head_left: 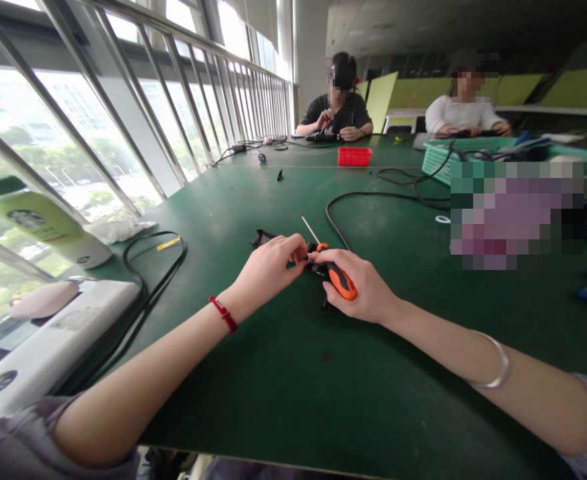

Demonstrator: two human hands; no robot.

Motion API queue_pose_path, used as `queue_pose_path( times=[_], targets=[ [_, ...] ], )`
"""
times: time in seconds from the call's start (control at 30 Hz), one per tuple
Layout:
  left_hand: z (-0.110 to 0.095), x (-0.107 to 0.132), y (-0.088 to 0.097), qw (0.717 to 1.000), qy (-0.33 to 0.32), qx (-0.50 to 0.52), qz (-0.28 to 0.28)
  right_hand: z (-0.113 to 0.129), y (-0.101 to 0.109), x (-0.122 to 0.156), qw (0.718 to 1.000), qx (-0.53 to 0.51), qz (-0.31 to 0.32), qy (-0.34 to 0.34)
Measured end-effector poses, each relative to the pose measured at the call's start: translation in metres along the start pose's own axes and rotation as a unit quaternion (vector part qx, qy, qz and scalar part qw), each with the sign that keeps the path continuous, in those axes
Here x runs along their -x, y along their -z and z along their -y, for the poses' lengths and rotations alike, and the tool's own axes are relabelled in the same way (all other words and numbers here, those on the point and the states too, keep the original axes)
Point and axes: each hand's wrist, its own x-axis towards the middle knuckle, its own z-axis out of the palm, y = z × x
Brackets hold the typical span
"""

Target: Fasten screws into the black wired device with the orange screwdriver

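My right hand [363, 283] is closed around a screwdriver [342, 281] with an orange and black handle. Its metal shaft points up and away to the left, off the table. Close beside it, my left hand [276, 260] has its fingertips pinched together over a small black part [316, 268], mostly covered by both hands. What exactly the left fingers grip is too small to make out. A black shell-like piece [262, 237] lies just beyond the left hand. From behind the hands a black cable [338, 223] curves away to the right.
On the green table [273, 380], a red tray [354, 157] and a teal basket [438, 162] of cables stand farther back. At left are a bottle [48, 223], a white box [58, 333] and a looped black cord [183, 257]. Two people sit across; metal railing runs along the left.
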Motion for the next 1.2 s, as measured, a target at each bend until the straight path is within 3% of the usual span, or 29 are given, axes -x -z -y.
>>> queue_pose_path(
  times=[0.1, 0.27, 0.5, 0.67, 1.0, 1.2],
  targets=[
    [-0.004, 0.002, -0.002, 1.0, -0.018, -0.008, 0.007, 0.0, 0.0, -0.001, 1.0, -0.006, -0.007, 0.0],
    [-0.006, 0.002, -0.007, 1.0, 0.025, 0.004, -0.01, 0.001, 0.001, -0.003, 0.988, -0.134, -0.017, -0.08],
    [-0.003, 0.001, -0.011, 0.985, 0.073, 0.156, -0.001, -0.005, -0.002, -0.005, 0.961, -0.232, -0.082, -0.129],
    [0.0, -0.001, -0.012, 0.971, 0.1, 0.215, 0.006, -0.009, -0.002, -0.005, 0.949, -0.273, -0.077, -0.135],
    [0.0, -0.002, -0.013, 0.971, 0.093, 0.222, -0.006, -0.004, -0.002, -0.006, 0.953, -0.258, -0.081, -0.134],
    [-0.003, -0.002, -0.015, 0.976, 0.08, 0.201, -0.027, -0.004, -0.002, -0.003, 0.985, -0.131, -0.055, -0.093]
  ],
)
